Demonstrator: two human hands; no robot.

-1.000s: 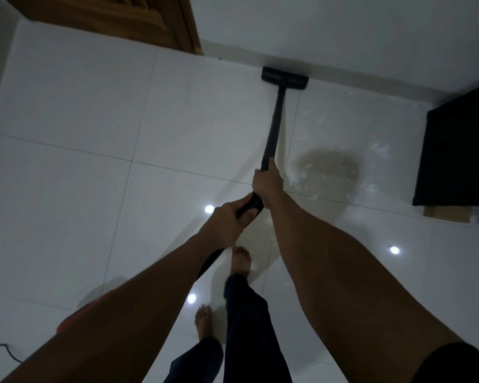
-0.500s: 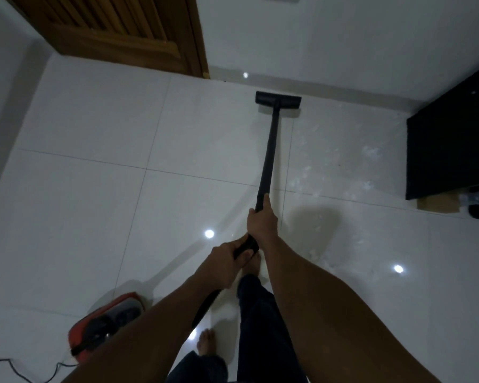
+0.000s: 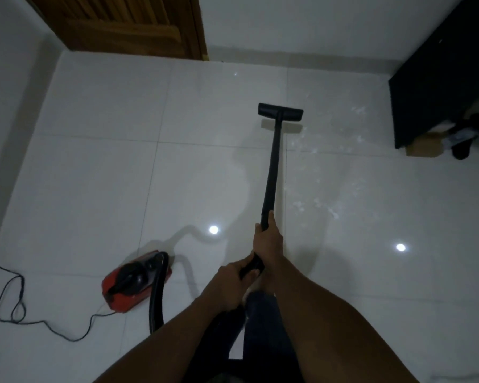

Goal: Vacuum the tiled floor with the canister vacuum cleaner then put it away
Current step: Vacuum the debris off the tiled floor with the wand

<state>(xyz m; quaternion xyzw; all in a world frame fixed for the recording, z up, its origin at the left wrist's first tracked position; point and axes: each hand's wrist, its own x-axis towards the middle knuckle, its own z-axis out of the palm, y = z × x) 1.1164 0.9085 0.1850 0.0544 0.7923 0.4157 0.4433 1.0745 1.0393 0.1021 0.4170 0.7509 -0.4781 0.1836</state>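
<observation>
My right hand [image 3: 267, 240] curls around the black wand [image 3: 273, 167], and my left hand [image 3: 228, 283] grips the handle end just behind it. The floor head [image 3: 280, 113] lies flat on the tiled floor [image 3: 94, 175], beside scattered white dust [image 3: 329, 205]. The red canister [image 3: 134, 283] sits to my left, its cord [image 3: 11, 299] trailing left.

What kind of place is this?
Probably a room in someone's home. It has a shiny white tiled floor, a wooden door in the far corner, and a red canister vacuum, whose black wand the left hand and right hand grip.
</observation>
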